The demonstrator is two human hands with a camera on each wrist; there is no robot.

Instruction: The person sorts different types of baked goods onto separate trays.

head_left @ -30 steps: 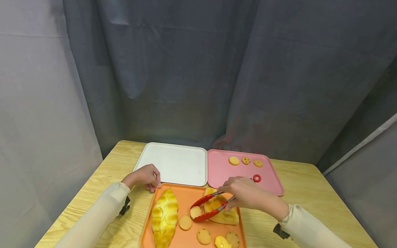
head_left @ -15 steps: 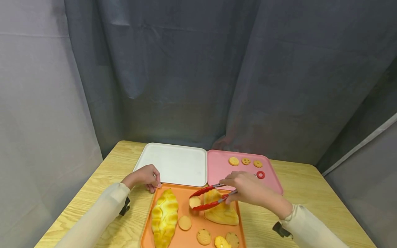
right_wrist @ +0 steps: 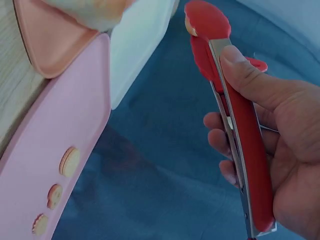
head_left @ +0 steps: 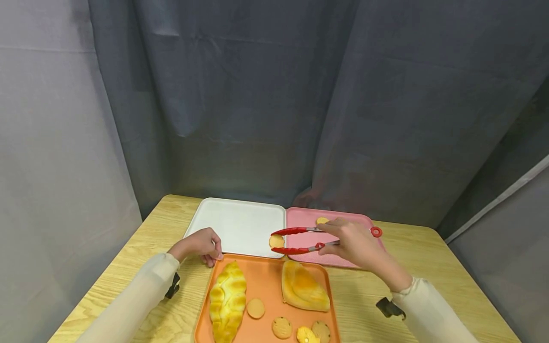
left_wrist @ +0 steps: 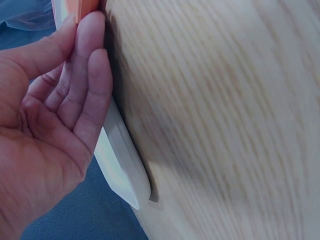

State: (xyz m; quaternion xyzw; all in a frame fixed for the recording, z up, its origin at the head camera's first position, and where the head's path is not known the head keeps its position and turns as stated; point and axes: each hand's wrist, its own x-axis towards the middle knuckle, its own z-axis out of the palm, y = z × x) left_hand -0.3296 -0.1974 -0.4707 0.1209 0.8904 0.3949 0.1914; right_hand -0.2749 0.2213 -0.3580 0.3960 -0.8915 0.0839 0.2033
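Note:
My right hand grips a pair of red tongs by the handles. Between their tips is a round cookie, over the right edge of the white tray in the head view. The right wrist view has the thumb along one red handle and the fingers on the other side. My left hand pinches the far left corner of the orange tray between thumb and forefinger. On this tray lie a braided loaf, a folded pastry and several cookies, among them a plain round one.
Right of the white tray, edge to edge, is a pink tray. It bears three cookies in a row, one a thick round cookie; my right hand hides most of them in the head view. Grey curtains hang around the wooden table.
My right hand has lifted the tongs with the cookie off the orange tray and carried them away from me towards the white and pink trays. The left hand has stayed put.

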